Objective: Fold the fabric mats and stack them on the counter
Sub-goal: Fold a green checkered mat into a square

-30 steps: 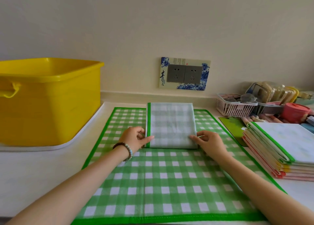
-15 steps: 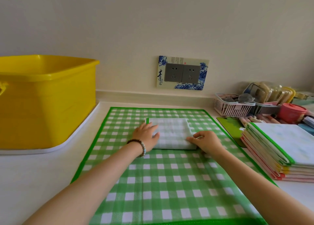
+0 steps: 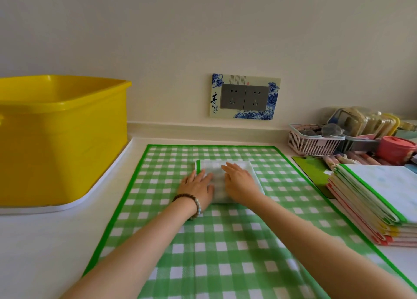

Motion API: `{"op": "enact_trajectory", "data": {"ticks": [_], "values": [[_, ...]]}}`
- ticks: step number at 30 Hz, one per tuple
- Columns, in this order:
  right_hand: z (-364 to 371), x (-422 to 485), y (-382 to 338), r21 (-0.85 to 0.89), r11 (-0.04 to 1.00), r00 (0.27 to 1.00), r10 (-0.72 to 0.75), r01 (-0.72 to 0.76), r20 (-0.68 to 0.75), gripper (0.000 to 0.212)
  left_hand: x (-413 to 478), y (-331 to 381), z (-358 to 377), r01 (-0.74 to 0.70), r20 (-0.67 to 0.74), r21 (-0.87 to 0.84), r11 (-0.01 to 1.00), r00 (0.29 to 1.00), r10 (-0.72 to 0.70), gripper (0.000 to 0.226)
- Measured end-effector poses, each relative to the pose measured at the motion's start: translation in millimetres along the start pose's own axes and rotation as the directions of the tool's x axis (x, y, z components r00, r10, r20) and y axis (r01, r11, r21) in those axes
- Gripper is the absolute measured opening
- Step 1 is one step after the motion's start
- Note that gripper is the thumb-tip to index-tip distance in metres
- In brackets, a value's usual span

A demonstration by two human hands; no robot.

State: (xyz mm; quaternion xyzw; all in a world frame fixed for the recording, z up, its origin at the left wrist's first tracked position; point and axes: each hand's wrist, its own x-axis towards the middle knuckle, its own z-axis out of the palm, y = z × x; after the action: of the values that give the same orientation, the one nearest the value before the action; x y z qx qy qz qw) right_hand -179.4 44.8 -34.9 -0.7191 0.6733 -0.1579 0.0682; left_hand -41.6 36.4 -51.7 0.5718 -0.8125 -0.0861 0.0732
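A folded pale green-checked mat (image 3: 220,176), green-trimmed on its left edge, lies on a large green-and-white checked mat (image 3: 225,242) spread flat on the counter. My left hand (image 3: 198,184) lies flat on the folded mat's left half, fingers straight. My right hand (image 3: 239,181) presses flat on its right half. Both palms cover most of the small square. A stack of folded mats (image 3: 379,199) with green, yellow and pink edges sits at the right.
A big yellow tub (image 3: 61,138) stands on a white tray at the left. At the back right are a pink slotted basket (image 3: 313,141), a red lidded pot (image 3: 396,148) and plastic containers. A double wall socket (image 3: 246,96) sits above the counter.
The folded mat was doubled over toward me into a smaller square. Both hands moved from its near corners onto its top and now press it flat.
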Motion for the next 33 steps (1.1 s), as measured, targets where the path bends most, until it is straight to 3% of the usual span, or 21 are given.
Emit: {"op": "enact_trajectory", "data": {"ticks": [9,15,19,24,29,33], "values": [[8.5,4.8,14.7,-0.138,0.990,0.983,0.005,0.020,0.184,0.055,2.0,-0.4,-1.0,-0.003,0.020,0.035,0.999,1.000,0.003,0.051],[-8.7,-3.2,53.4,-0.155,0.983,0.974,0.124,-0.095,0.191,0.061,4.5,0.4,-14.2,-0.032,0.049,0.066,0.997,0.998,0.029,0.052],[-7.1,-2.8,51.3,-0.151,0.985,0.977,0.114,-0.087,0.181,0.061,27.8,-0.1,-20.7,-0.038,-0.042,0.026,0.999,0.998,0.039,0.053],[-6.8,-3.6,53.6,-0.132,0.988,0.977,0.103,-0.078,0.188,0.061,48.1,-9.1,-12.0,0.044,0.058,-0.040,0.998,0.997,-0.042,0.054],[-10.4,3.5,49.4,-0.157,0.984,0.977,0.116,-0.088,0.177,0.060,49.7,-9.8,-6.9,0.035,0.040,-0.012,0.999,0.999,-0.034,0.055],[-7.9,27.7,27.8,-0.115,0.993,0.995,0.003,0.009,0.099,0.051,52.7,-10.3,-5.3,0.031,0.021,-0.008,0.999,0.999,-0.031,0.056]]}}
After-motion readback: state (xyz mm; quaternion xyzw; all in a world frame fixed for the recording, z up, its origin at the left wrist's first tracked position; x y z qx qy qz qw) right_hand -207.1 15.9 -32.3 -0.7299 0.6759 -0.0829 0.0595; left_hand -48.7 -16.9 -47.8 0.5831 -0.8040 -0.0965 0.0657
